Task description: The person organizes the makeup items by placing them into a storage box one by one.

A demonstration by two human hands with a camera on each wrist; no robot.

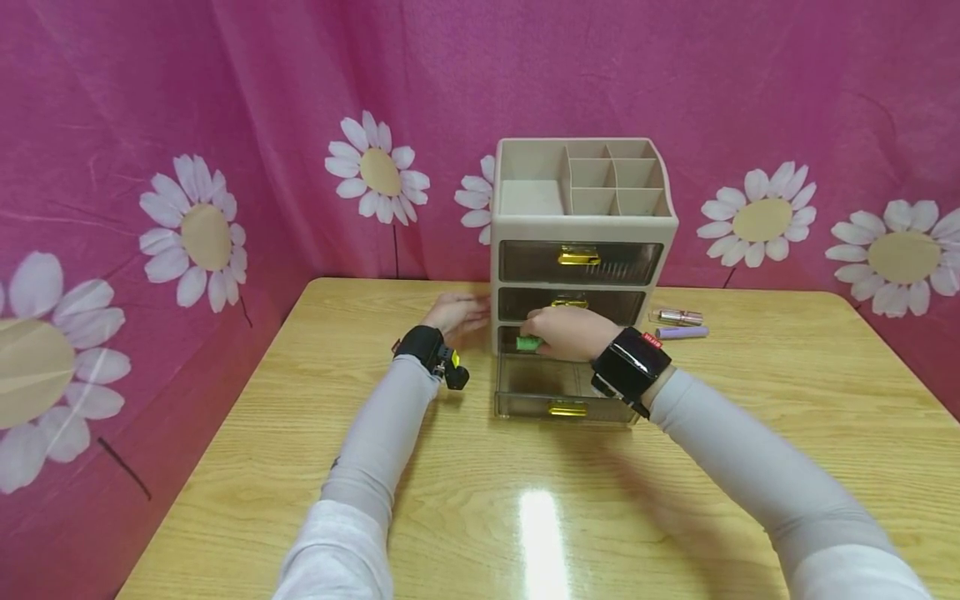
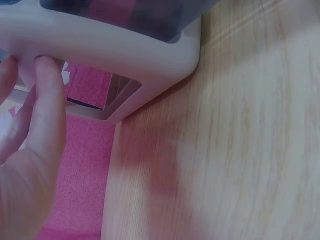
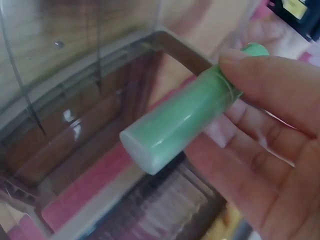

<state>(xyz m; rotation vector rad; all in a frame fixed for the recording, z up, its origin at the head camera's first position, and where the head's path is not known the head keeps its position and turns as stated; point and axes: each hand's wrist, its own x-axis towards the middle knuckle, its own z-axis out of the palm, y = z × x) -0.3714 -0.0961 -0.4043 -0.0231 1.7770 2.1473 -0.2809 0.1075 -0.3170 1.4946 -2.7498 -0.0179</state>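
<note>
A beige drawer organizer (image 1: 585, 222) stands on the table, its clear bottom drawer (image 1: 525, 406) pulled out. My right hand (image 1: 576, 332) pinches a green lipstick-like tube (image 3: 180, 115) between thumb and fingers, above the rear part of that drawer. In the right wrist view the tube slants, its pale end pointing away from the palm. My left hand (image 1: 459, 314) is at the organizer's left side. In the left wrist view its nearly straight fingers (image 2: 50, 95) touch the side frame, next to a cut-out opening.
A pink-gold lipstick (image 1: 678, 317) and a lavender tube (image 1: 682, 332) lie right of the organizer. Two upper drawers with gold handles (image 1: 578, 256) are closed. Its top has several compartments (image 1: 592, 173). A pink daisy curtain (image 1: 600, 67) hangs behind the wooden table (image 1: 420, 517).
</note>
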